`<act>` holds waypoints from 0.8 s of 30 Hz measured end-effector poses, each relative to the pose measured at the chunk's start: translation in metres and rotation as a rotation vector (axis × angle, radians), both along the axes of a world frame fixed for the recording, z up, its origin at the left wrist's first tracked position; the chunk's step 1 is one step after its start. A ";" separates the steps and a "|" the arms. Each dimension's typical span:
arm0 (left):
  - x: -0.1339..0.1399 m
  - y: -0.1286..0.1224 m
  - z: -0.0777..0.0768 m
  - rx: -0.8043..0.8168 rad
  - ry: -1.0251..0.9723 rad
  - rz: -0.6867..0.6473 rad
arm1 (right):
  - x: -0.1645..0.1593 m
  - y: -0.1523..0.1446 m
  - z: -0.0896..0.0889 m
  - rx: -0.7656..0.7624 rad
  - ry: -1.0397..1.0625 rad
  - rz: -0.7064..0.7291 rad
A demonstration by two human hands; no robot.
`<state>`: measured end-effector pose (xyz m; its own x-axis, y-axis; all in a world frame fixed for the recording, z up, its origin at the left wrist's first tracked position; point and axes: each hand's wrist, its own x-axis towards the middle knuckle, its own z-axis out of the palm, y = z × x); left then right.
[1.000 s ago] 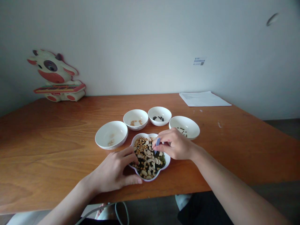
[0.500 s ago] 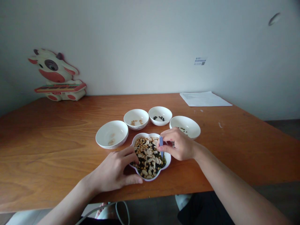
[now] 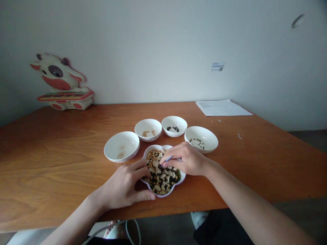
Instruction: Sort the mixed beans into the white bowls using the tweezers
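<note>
A white flower-shaped dish point(image 3: 183, 177) stands near the table's front edge, filled with a mix of peanut halves point(image 3: 166, 176), yellow beans point(image 3: 153, 154) and dark and green beans. My left hand point(image 3: 129, 185) grips its left rim, fingers over the edge and thumb low at the front. Over the dish's middle, my right hand point(image 3: 185, 159) pinches a small, slim lavender tool point(image 3: 168, 159). Its tip is down among the mix, and whether it is tweezers or a spoon I cannot tell.
Four white bowls arc behind the dish: one with pale pieces point(image 3: 122, 136), one with yellow beans point(image 3: 148, 124), one with black beans point(image 3: 174, 120), one with green beans point(image 3: 204, 136). A cow toy keyboard point(image 3: 63, 81) and papers point(image 3: 223, 108) lie farther back.
My right hand has moved left over the dish, and the lavender tool has tilted from upright to slanted. The green beans' bowl shows more fully. My left hand stays put.
</note>
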<state>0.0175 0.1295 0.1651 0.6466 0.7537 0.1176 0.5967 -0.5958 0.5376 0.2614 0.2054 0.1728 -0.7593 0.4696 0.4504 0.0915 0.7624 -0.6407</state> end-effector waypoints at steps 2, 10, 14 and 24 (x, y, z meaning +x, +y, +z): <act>0.000 0.000 -0.001 0.005 -0.001 -0.001 | -0.001 0.001 -0.001 0.067 0.011 -0.076; -0.001 -0.006 0.007 0.260 -0.020 0.030 | 0.012 0.001 0.007 0.128 0.063 -0.251; 0.023 -0.001 0.022 0.370 0.006 -0.059 | 0.012 0.000 0.008 0.136 0.187 -0.364; 0.058 0.018 0.016 0.240 0.180 -0.180 | 0.014 0.004 0.007 0.062 0.154 -0.434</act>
